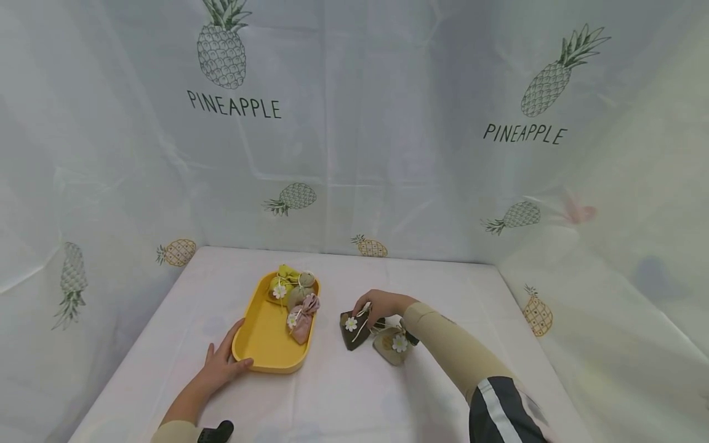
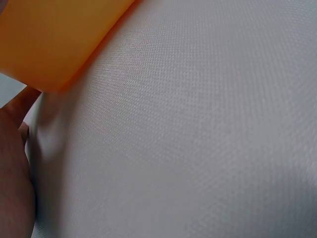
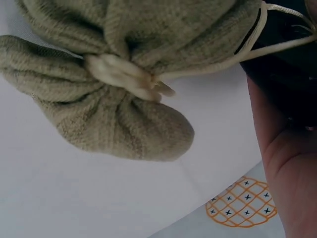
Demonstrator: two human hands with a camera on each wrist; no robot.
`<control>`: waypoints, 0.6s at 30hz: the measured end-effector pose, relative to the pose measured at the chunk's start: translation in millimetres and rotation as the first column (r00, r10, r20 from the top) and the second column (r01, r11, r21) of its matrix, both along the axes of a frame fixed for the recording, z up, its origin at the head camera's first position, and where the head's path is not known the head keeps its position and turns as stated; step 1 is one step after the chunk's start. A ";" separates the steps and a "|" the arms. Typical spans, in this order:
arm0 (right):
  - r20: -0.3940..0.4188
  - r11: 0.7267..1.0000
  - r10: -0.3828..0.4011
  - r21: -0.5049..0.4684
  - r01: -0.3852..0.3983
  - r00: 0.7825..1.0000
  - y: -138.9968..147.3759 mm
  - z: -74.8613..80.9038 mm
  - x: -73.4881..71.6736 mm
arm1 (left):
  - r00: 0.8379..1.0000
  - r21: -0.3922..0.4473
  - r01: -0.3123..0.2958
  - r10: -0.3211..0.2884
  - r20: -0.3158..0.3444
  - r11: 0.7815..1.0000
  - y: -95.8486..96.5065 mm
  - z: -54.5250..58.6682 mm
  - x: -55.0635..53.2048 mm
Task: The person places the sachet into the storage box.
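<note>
My left hand (image 1: 220, 364) holds the near left corner of a yellow tray (image 1: 260, 344), thumb at the front and fingers along the side. In the left wrist view, the tray's wall (image 2: 54, 39) shows above part of that hand. My right hand (image 1: 386, 306) pinches the gathered top of a dark drawstring pouch (image 1: 354, 331) with a white flower. Beside it on the table lies a beige pouch (image 1: 390, 347), also with a flower. The right wrist view shows a greenish-beige pouch (image 3: 129, 114) tied with cream cord, close to the right hand (image 3: 287, 163).
Inside the tray lie a yellow-green pouch (image 1: 279, 289), a greyish-beige pouch (image 1: 301, 295) and a pink pouch (image 1: 302, 323). A white cloth covers the table (image 1: 432, 277). Behind it hangs a pineapple-print curtain (image 1: 376, 135). Another dark item (image 1: 411, 338) shows partly under the right wrist.
</note>
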State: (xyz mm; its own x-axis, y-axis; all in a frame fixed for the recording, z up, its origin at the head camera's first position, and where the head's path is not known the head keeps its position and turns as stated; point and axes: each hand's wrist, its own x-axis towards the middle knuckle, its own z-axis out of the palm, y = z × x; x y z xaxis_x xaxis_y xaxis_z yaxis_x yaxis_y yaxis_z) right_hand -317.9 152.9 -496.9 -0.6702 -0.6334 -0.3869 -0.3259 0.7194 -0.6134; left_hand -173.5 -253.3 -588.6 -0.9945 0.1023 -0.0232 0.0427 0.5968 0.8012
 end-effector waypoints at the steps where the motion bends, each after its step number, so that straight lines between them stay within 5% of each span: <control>1: 0.000 1.000 0.003 -0.002 -0.003 1.000 -0.5 0.2 -0.2 | 1.000 0.001 -0.002 0.002 0.002 1.000 0.2 0.1 0.0; 9: -0.055 0.999 0.034 0.013 -0.034 0.998 -7.3 12.2 -5.3 | 1.000 0.002 -0.005 0.005 0.005 1.000 0.8 1.4 0.4; 18: -0.147 0.993 0.117 0.008 -0.117 0.982 -28.6 48.8 -12.8 | 1.000 0.001 -0.005 0.005 0.017 1.000 0.9 1.1 0.1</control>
State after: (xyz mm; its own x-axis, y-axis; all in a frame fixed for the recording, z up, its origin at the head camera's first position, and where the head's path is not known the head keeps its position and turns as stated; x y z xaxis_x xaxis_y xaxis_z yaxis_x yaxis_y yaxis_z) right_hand -330.7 124.3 -448.1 -0.6406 -0.7111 -0.2898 -0.4944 0.6707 -0.5529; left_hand -173.4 -252.5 -587.5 -0.9945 0.0970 -0.0404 0.0256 0.5964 0.8023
